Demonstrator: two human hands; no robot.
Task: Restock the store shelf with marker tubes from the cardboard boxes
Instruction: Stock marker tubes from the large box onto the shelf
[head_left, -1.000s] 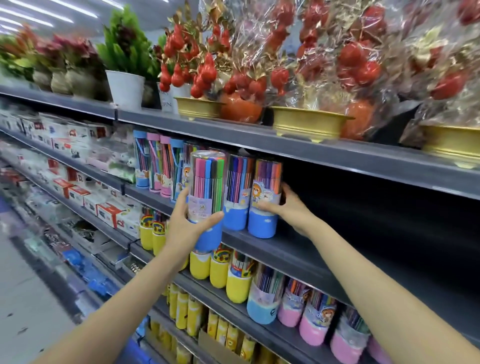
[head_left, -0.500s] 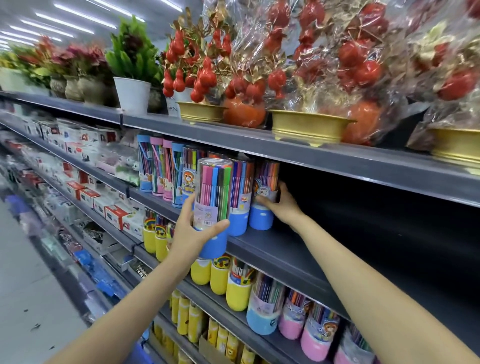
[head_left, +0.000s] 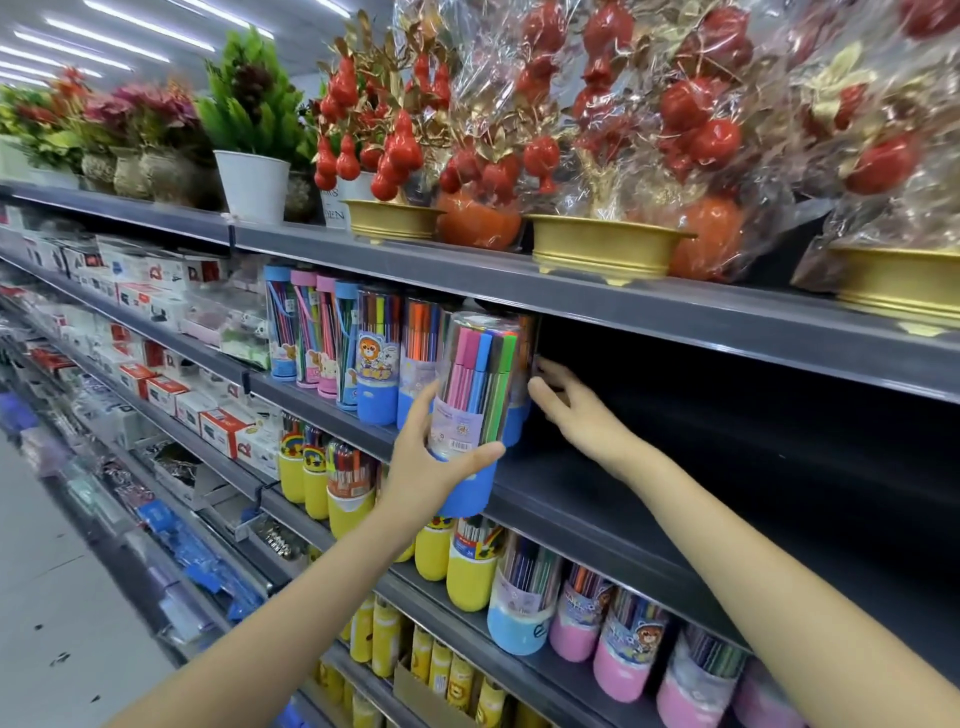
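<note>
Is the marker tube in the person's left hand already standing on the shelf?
No: the left hand holds the marker tube in the air in front of the shelf, its blue base hanging below the shelf's front edge.

dark shelf (head_left: 597, 499) carries upright blue-based marker tubes (head_left: 378, 364).

Clear plastic marker tube with blue base (head_left: 475, 415) is held by left hand (head_left: 423, 467) in front of dark metal shelf (head_left: 597, 499), before the row of standing blue-based marker tubes (head_left: 379, 364). Right hand (head_left: 576, 410) is just right of that row. Gold plastic planters (head_left: 602, 249) stand on the shelf above; yellow-based marker tubes (head_left: 467, 577) on the shelf below.
</note>
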